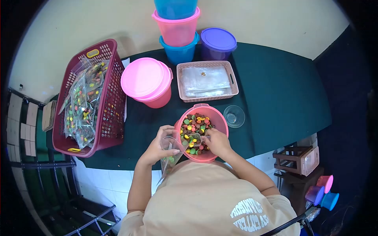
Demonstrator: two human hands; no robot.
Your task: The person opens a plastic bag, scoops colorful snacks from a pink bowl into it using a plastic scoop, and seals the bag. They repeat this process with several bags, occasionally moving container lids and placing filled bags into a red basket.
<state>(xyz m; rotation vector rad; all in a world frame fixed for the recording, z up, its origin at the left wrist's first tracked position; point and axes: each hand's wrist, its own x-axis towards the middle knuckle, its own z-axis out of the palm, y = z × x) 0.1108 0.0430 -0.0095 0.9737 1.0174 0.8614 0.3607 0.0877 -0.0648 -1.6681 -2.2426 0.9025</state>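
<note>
A pink bucket [224, 122] in front of me holds many small round candies [193, 125] in brown, green, yellow and red. My right hand [216, 142] is inside it, closed around what looks like a small clear scoop [193, 138] with candies in it. Left of the bucket, my left hand [160, 146] grips a clear plastic bag [170, 161], its mouth held open near the bucket's rim. A few green and other candies show low in the bag. My fingers partly hide the scoop's handle.
Filled candy bags [84, 104] lie in a maroon basket [109, 98] at left. Behind the bucket stand a lidded pink tub [145, 80] and a tray [207, 97] of clear bags [206, 80]. A clear cup [234, 117] is at right; stacked tubs [178, 31] stand by the wall.
</note>
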